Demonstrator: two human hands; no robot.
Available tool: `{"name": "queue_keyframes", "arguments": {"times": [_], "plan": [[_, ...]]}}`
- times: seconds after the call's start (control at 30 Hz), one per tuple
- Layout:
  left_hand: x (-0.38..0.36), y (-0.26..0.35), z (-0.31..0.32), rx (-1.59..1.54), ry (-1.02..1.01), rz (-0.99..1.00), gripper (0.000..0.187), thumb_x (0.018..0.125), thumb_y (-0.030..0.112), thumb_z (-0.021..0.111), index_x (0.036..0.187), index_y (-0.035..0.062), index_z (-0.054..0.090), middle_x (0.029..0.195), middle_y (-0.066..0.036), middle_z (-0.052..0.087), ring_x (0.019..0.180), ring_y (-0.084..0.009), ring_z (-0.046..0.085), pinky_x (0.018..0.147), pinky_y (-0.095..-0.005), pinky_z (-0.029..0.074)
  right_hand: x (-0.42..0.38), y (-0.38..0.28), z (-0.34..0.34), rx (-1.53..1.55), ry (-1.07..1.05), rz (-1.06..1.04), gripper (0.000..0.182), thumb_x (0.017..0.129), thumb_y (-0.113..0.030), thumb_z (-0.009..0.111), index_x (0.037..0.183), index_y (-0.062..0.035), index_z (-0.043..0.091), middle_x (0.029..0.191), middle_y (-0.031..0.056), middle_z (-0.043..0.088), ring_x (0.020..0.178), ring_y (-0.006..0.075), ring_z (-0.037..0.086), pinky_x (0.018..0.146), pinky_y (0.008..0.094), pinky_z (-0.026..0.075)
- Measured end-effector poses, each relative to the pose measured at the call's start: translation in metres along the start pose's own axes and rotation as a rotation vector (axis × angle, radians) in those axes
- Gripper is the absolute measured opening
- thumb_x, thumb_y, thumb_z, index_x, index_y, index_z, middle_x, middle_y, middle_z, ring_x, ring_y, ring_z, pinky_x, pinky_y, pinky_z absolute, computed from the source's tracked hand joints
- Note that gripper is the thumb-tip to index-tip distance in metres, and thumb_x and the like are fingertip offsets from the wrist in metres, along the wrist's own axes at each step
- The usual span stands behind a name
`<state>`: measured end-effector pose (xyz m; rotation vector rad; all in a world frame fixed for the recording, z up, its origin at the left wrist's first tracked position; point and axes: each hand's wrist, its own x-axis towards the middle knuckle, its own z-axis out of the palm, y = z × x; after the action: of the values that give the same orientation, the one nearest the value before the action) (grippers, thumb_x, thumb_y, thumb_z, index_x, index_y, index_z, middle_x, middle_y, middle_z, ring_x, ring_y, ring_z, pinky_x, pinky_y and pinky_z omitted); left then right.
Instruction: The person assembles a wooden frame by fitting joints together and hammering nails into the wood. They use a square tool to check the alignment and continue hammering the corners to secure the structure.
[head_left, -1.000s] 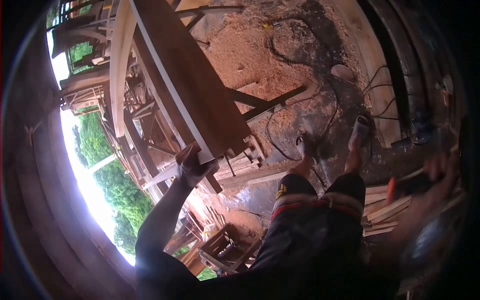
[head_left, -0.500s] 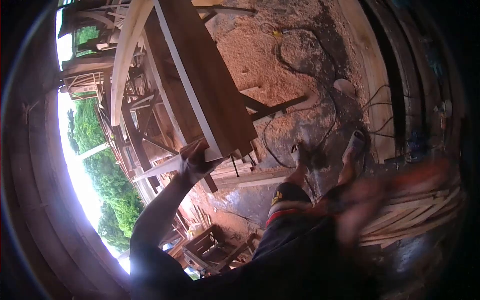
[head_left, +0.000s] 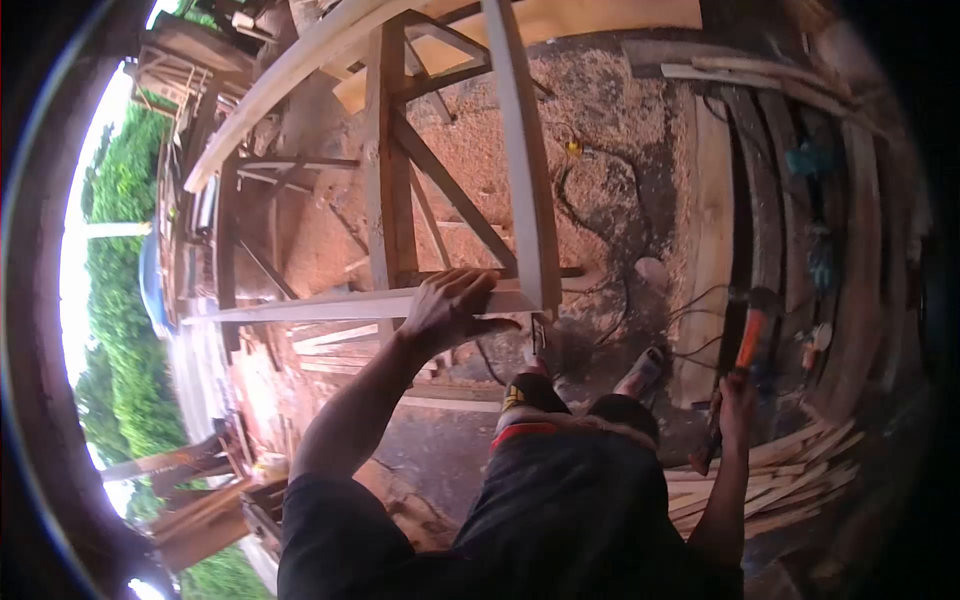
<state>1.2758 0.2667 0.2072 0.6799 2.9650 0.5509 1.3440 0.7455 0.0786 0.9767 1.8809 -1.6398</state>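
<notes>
My left hand (head_left: 448, 312) grips a pale wooden board (head_left: 330, 304) at the near end of a wooden frame, its fingers over the top edge and its thumb stretched toward the corner. From that corner a long squared beam (head_left: 520, 150) runs away from me, with a second upright beam (head_left: 385, 160) to its left and diagonal braces between them. Out to the right, my right hand (head_left: 737, 400) is closed around the handle of a hammer (head_left: 750, 335) with an orange and dark grip. The dark hammer head points away from me.
Sawdust (head_left: 490, 190) covers much of the floor, where a dark cable (head_left: 630, 190) winds. Planks (head_left: 710, 230) and power tools (head_left: 815, 160) lie along the right. A bundle of thin wood strips (head_left: 765, 480) sits below my right hand. A curved timber (head_left: 290, 90) crosses the upper left.
The frame has come round from a broad-side view to show its open braced side. My right hand, blurred before, now shows clearly with the hammer. My left hand stays at the frame's near end.
</notes>
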Motion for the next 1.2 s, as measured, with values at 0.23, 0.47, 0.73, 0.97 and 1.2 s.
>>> {"name": "queue_keyframes", "arguments": {"times": [0.23,0.47,0.73,0.97,1.2], "plan": [[-0.262,-0.265,-0.017,0.294,0.819,-0.704,0.041,0.094,0.014,0.062,0.132,0.0023,0.052,0.123,-0.014,0.057,0.113,-0.0266,0.055,0.095,-0.0389,0.049,-0.046,-0.027,0.013,-0.496,0.316,-0.413,0.063,0.084,-0.016,0.073,0.138,-0.0064,0.042,0.113,0.0098,0.056,0.096,0.0210,0.059,0.085,0.0341,0.048],[-0.419,-0.387,-0.110,-0.737,1.097,-1.596,0.097,0.077,0.039,0.078,0.150,0.0054,0.024,0.146,-0.018,0.041,0.133,-0.0339,0.040,0.104,-0.0500,0.039,-0.093,-0.065,0.157,-0.334,-0.038,-0.372,0.079,0.071,-0.014,0.087,0.140,-0.0068,0.049,0.094,0.0026,0.059,0.088,0.0140,0.058,0.081,0.0300,0.051],[-0.478,-0.451,-0.095,-1.118,1.167,-1.361,0.040,0.083,0.023,0.060,0.114,-0.0009,0.055,0.109,-0.015,0.058,0.104,-0.0313,0.058,0.093,-0.0451,0.052,-0.123,-0.126,0.267,-0.502,-0.197,-0.420,0.050,0.068,-0.017,0.088,0.108,0.0007,0.064,0.089,0.0074,0.065,0.083,0.0163,0.061,0.076,0.0326,0.050],[-0.449,-0.424,-0.114,-1.088,1.077,-1.364,0.056,0.087,0.020,0.051,0.136,-0.0046,0.041,0.122,-0.021,0.052,0.117,-0.0352,0.054,0.099,-0.0505,0.047,-0.125,-0.134,0.282,-0.527,-0.143,-0.262,0.031,0.080,-0.007,0.074,0.108,0.0023,0.065,0.095,0.0144,0.070,0.090,0.0215,0.067,0.081,0.0345,0.052],[-0.476,-0.429,-0.109,-1.189,1.015,-1.539,0.054,0.086,0.024,0.058,0.130,-0.0058,0.048,0.116,-0.018,0.057,0.109,-0.0299,0.058,0.092,-0.0439,0.051,-0.124,-0.119,0.283,-0.420,-0.063,-0.190,0.034,0.081,-0.007,0.074,0.111,0.0034,0.064,0.098,0.0161,0.070,0.091,0.0204,0.067,0.079,0.0350,0.053]]}}
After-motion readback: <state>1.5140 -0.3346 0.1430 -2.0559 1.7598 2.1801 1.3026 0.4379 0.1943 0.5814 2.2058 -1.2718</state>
